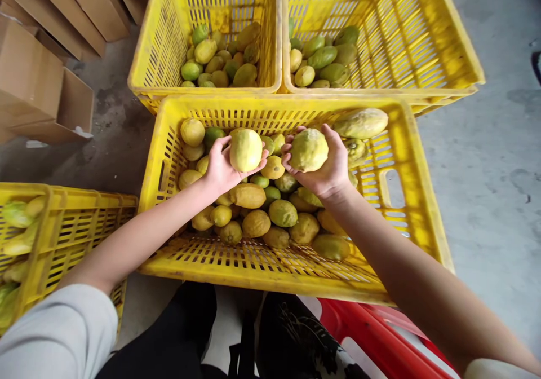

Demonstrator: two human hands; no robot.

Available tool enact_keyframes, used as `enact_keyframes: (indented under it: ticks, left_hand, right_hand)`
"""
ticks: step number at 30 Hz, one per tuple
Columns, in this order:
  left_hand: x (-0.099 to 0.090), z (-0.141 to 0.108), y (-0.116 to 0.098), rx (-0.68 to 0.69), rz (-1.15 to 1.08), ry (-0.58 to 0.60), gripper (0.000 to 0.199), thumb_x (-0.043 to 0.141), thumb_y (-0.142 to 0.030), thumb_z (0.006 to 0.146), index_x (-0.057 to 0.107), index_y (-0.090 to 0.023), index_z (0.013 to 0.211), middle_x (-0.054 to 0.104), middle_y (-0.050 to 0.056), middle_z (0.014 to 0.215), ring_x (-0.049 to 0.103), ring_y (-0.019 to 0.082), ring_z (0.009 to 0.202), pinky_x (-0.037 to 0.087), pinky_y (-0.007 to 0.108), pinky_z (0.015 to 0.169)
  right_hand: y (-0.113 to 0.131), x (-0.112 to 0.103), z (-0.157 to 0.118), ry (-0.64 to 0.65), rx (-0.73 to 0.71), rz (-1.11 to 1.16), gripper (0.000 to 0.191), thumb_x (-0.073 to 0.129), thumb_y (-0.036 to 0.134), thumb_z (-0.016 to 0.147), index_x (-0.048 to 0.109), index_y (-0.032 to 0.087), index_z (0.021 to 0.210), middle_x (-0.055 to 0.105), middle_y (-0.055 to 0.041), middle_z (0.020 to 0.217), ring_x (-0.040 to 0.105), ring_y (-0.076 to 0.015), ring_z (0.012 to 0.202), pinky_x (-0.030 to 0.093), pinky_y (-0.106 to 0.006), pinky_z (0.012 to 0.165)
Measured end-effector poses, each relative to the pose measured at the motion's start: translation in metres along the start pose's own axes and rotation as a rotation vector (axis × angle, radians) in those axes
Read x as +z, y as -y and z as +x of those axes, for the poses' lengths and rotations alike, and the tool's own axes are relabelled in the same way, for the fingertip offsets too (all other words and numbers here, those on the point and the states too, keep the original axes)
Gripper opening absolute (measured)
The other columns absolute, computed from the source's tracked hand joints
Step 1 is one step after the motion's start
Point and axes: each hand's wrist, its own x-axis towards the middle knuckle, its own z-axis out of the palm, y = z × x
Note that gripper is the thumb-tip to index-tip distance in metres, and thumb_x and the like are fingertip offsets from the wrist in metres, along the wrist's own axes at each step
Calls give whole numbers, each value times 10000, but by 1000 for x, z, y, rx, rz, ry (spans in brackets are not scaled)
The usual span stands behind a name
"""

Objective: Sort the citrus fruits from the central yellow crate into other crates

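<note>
My left hand [222,167] is curled around a smooth, rounded yellow-green fruit [246,150]. Cupped in my right hand [332,167] is another yellow-green fruit [309,150], with bumpier, ridged skin. Both are held side by side, a short gap apart, above a yellow plastic crate [270,277]. Inside that crate lie many oval fruits, from yellow to green, such as a long yellow one [248,196] and a green-yellow one [283,213]. A large elongated pale fruit [361,123] rests near the crate's far right corner, beyond my right hand.
Behind stand two more yellow crates, left [205,90] and right [380,91], each with greenish fruits. Another fruit crate [71,243] is at the left. Cardboard boxes [29,80] sit at the upper left. A red plastic object [372,334] lies near my legs.
</note>
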Motion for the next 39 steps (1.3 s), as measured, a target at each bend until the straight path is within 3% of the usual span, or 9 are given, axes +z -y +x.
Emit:
enact_keyframes:
  ticks: [3, 5, 10, 14, 20, 26, 29, 33, 39]
  left_hand:
    - [0, 1, 2, -1, -36, 37, 397, 390, -360, 1042, 627, -140, 1274, 746, 132, 1097, 743, 289, 1110, 652, 377, 827]
    - [2, 1, 2, -17, -57, 28, 401, 423, -403, 1052, 621, -154, 1296, 742, 128, 1117, 749, 272, 1082, 656, 341, 792]
    - [6, -2, -5, -47, -32, -26, 421, 481, -529, 1030, 661, -185, 1193, 700, 73, 872, 706, 163, 737, 594, 210, 582]
    - [6, -3, -4, -20, -14, -35, 370, 473, -488, 1031, 661, -178, 1101, 674, 52, 798, 677, 142, 686, 596, 202, 607]
    - [2, -3, -3, -47, 25, -15, 393, 442, -493, 1020, 666, -181, 1107, 725, 80, 885, 687, 155, 706, 585, 216, 611]
    - [0, 0, -1, 10, -76, -59, 406, 373, -345, 1000, 629, -173, 1263, 739, 104, 1023, 751, 262, 1016, 649, 350, 764]
    - [1, 1, 1, 36, -95, -50, 385, 348, -302, 1020, 611, -176, 1271, 716, 95, 1047, 748, 256, 1040, 657, 362, 765]
    - [5, -1, 0, -4, -97, -30, 385, 398, -381, 1052, 621, -142, 1255, 698, 109, 1037, 730, 211, 946, 637, 288, 750]
    - [1, -2, -3, -23, -107, -32, 484, 368, -505, 1052, 619, -129, 1224, 677, 95, 901, 643, 138, 699, 542, 168, 546]
  right_hand:
    - [-3, -1, 2, 38, -36, -104, 328, 645, 458, 781, 591, 260, 1038, 712, -69, 907, 705, -296, 946, 653, -462, 758]
    - [-4, 0, 2, 63, -50, -129, 319, 648, 434, 777, 584, 272, 1044, 725, -70, 926, 706, -315, 996, 661, -485, 774]
    - [1, 7, -2, -30, 43, -43, 332, 676, 545, 852, 595, 242, 963, 697, -44, 821, 664, -176, 747, 622, -237, 567]
    - [5, 5, -1, 7, 85, -71, 355, 654, 601, 902, 623, 247, 890, 701, -41, 840, 642, -155, 700, 547, -209, 478]
    - [0, 0, 1, -24, 36, -121, 238, 634, 494, 919, 652, 260, 959, 744, -27, 883, 722, -216, 840, 656, -333, 634]
    - [-5, 2, 0, 145, 42, -159, 290, 697, 384, 789, 633, 244, 1034, 763, -80, 936, 739, -351, 1033, 695, -533, 783]
    - [-7, 2, 1, 138, 34, -189, 261, 747, 354, 827, 636, 249, 1039, 768, -66, 958, 753, -303, 988, 703, -463, 779]
    - [-6, 5, 0, 28, 70, -221, 324, 748, 505, 886, 657, 221, 1015, 738, -36, 850, 738, -199, 755, 697, -374, 753]
    - [-2, 1, 2, -6, 74, -234, 299, 800, 455, 803, 657, 232, 943, 730, -47, 846, 719, -200, 730, 620, -256, 540]
